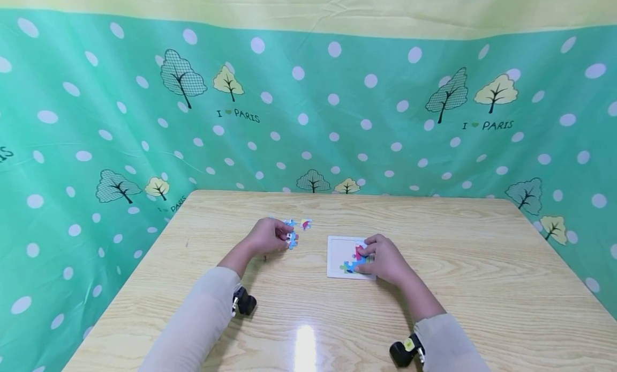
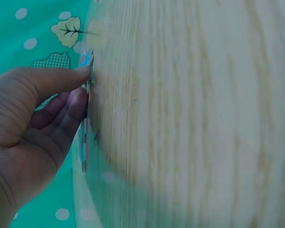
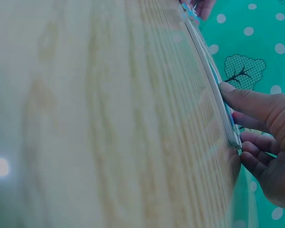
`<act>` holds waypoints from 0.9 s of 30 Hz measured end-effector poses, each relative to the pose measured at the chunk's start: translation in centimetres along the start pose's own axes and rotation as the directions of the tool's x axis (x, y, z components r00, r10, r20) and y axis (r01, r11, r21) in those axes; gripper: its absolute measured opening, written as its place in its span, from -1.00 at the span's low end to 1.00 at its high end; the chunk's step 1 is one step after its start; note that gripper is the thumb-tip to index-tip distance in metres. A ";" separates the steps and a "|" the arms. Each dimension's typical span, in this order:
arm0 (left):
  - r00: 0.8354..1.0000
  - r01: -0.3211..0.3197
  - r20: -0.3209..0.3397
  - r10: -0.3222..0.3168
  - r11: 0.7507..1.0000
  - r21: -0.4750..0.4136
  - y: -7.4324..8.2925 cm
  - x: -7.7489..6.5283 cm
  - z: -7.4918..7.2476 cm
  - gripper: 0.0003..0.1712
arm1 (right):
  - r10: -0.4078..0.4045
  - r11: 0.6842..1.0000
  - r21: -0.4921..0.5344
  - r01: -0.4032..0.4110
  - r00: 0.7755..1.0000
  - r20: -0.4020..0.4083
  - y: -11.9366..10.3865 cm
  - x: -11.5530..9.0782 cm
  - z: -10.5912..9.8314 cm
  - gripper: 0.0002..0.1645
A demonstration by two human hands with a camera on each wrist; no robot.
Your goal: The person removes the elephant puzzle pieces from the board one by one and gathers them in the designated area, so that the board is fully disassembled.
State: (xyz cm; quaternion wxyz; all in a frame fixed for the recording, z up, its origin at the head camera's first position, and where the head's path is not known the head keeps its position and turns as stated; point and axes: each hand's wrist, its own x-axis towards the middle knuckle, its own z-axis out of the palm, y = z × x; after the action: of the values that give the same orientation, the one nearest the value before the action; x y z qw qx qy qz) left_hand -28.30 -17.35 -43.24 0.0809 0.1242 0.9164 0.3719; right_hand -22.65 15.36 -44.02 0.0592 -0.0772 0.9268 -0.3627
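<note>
My left hand (image 1: 270, 237) pinches a blue jigsaw piece (image 1: 291, 240) between thumb and fingers, low over the table's left middle. Just behind it lie another blue piece (image 1: 290, 222) and a yellow and red piece (image 1: 306, 223). In the left wrist view the thumb of the left hand (image 2: 42, 114) meets the fingertips at the thin piece. A white puzzle tray (image 1: 336, 254) lies flat to the right, with joined blue, green and red pieces (image 1: 355, 265) in its right part. My right hand (image 1: 387, 259) rests over these, thumb and fingers spread on them, partly hiding them.
The light wooden table (image 1: 463, 259) extends to both sides and toward me. Behind it hangs a green dotted curtain (image 1: 332, 120) with printed trees. A black wrist camera (image 1: 246, 301) sits at the left cuff, and another camera (image 1: 402, 351) at the right.
</note>
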 end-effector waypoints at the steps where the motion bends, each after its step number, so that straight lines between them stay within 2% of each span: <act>1: 1.000 -0.003 -0.002 0.003 1.000 0.009 0.0 0.0 0.0 -0.61 | 0.000 1.000 0.000 0.000 1.000 0.000 0.0 0.0 0.0 -0.50; 7: 1.000 -0.004 -0.016 0.005 0.999 0.047 0.0 0.1 -0.3 -0.64 | 0.002 1.000 0.001 -0.002 1.000 -0.001 0.0 0.0 0.0 -0.49; 12: 1.000 0.008 -0.025 -0.007 0.999 0.039 0.2 -0.1 -0.5 -0.62 | 0.000 1.000 0.001 0.000 1.000 0.001 0.1 0.0 0.0 -0.49; 15: 0.999 0.010 -0.040 -0.010 1.000 -0.010 0.0 -0.2 -0.4 -0.57 | -0.002 1.000 -0.002 0.002 1.000 0.003 0.1 0.0 0.0 -0.49; 20: 0.999 -0.006 -0.054 -0.003 0.987 -0.161 -0.4 -0.5 -0.2 -0.48 | 0.000 1.000 -0.005 0.000 1.000 0.005 0.1 0.1 0.0 -0.49; 27: 0.999 -0.024 -0.053 0.011 0.968 -0.251 0.0 -1.3 0.0 -0.51 | 0.000 1.000 -0.007 0.000 1.000 0.004 0.2 0.1 0.1 -0.50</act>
State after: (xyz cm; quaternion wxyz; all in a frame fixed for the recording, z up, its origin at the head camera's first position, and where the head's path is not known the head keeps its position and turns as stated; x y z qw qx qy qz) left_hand -27.10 -17.73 -43.14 0.0692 0.1114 0.8625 0.4887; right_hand -22.74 15.45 -44.23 0.0610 -0.0781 0.9280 -0.3591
